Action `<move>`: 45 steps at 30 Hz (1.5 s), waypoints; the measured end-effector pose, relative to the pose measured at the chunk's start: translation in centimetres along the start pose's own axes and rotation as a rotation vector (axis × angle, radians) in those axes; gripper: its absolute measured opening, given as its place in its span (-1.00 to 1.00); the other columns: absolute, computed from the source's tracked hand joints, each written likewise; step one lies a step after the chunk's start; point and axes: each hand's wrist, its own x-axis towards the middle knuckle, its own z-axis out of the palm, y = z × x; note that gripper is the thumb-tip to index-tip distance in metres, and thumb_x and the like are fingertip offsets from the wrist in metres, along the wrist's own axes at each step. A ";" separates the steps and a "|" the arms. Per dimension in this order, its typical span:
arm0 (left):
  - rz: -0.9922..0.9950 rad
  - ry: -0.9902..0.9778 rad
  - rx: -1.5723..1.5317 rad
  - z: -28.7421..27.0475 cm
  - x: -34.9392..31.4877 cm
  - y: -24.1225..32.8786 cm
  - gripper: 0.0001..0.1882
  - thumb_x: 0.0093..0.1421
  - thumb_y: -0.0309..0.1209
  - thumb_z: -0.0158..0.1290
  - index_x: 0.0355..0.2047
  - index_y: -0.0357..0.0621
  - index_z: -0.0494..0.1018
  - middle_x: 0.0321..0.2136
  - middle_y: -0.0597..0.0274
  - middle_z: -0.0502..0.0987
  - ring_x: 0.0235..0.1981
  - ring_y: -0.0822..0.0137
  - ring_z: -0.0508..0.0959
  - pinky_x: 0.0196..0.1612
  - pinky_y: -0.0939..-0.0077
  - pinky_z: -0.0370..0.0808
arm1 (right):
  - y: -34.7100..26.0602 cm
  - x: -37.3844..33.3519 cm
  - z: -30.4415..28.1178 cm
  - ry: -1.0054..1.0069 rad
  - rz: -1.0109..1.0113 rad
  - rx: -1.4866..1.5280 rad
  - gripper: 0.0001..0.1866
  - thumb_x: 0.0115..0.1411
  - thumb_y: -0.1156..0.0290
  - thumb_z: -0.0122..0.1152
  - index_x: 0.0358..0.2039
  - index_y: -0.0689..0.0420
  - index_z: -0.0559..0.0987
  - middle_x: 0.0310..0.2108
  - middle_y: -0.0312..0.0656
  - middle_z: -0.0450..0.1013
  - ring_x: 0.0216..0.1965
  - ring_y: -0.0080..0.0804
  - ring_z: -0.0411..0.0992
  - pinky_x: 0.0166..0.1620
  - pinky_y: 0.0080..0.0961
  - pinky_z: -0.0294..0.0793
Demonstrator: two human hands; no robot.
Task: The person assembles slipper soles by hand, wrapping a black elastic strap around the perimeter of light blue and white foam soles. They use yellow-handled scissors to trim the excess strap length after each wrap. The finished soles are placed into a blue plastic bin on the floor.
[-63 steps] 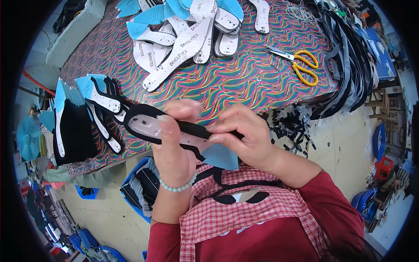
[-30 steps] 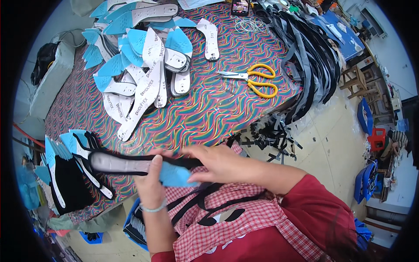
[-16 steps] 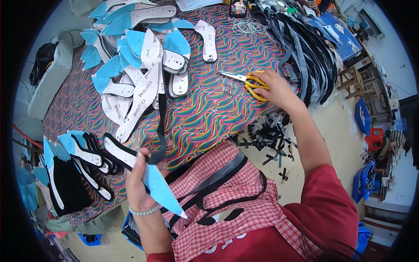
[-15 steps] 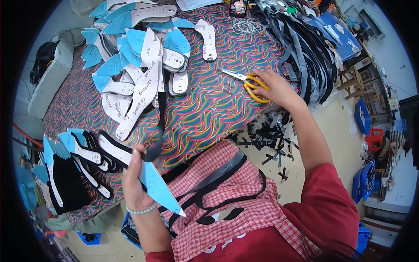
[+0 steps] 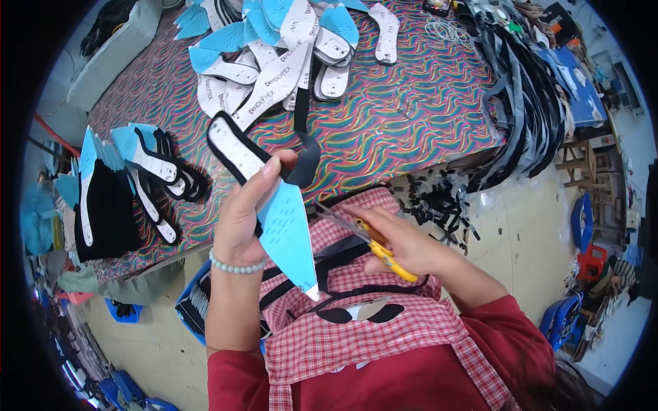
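Observation:
My left hand [image 5: 241, 218] is closed around a flat blue-and-white piece [image 5: 288, 236], shaped rather like an insole. Its white end, edged in black, points up and away, and the blue pointed end hangs over my apron. A black strip [image 5: 310, 161] loops beside my thumb and runs back towards the pile on the table. In my right hand [image 5: 411, 241] are scissors [image 5: 384, 255] with yellow handles, held over my lap. Their blades point left towards the piece but stay a little apart from it. Whether the blades are spread is hard to tell.
Similar blue-and-white pieces [image 5: 281, 75] lie heaped on the patterned tablecloth [image 5: 404, 116]. More black-edged ones [image 5: 154, 164] hang over the table's left edge. Long black strips [image 5: 528, 103] drape off its right side. Black scraps [image 5: 439, 205] litter the floor; a blue crate [image 5: 192, 308] stands below.
The scissors have been picked up off the table by my right hand and brought left and nearer to me. My left hand has raised the piece. The view has shifted too.

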 end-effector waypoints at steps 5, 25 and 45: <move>-0.040 0.007 -0.069 -0.1 0.2 0.3 -0.72 0.28 -0.30 -0.04 -0.07 -0.16 0.40 -0.30 0.14 0.54 -0.53 0.46 0.44 -0.61 0.64 0.34 | -1.0 2.9 0.7 0.116 0.009 0.021 -0.02 -0.11 0.09 0.45 0.27 0.04 0.14 -0.20 -0.10 0.30 -0.24 -0.23 0.38 -0.20 -0.39 0.41; 0.397 0.270 0.637 2.5 1.4 -0.7 -0.76 0.30 -0.31 -0.05 -0.29 -0.26 0.48 -0.45 0.29 0.50 -0.45 0.52 0.46 -0.37 0.61 0.40 | 3.2 1.8 -11.9 0.659 0.040 -0.901 -0.58 0.09 0.46 0.20 -0.01 0.18 0.44 -0.03 -0.03 0.37 -0.09 -0.04 0.39 -0.07 -0.30 0.40; 0.226 -0.180 1.066 1.2 -0.7 -0.3 -0.53 0.14 -0.45 0.11 0.03 -0.37 0.30 -0.03 0.07 0.43 0.02 0.23 0.43 0.09 0.35 0.33 | -3.3 8.0 -1.1 0.408 -0.403 -0.061 -0.73 0.27 0.26 -0.02 -0.39 0.22 0.47 -0.49 -0.02 0.36 -0.38 -0.03 0.43 -0.33 -0.24 0.40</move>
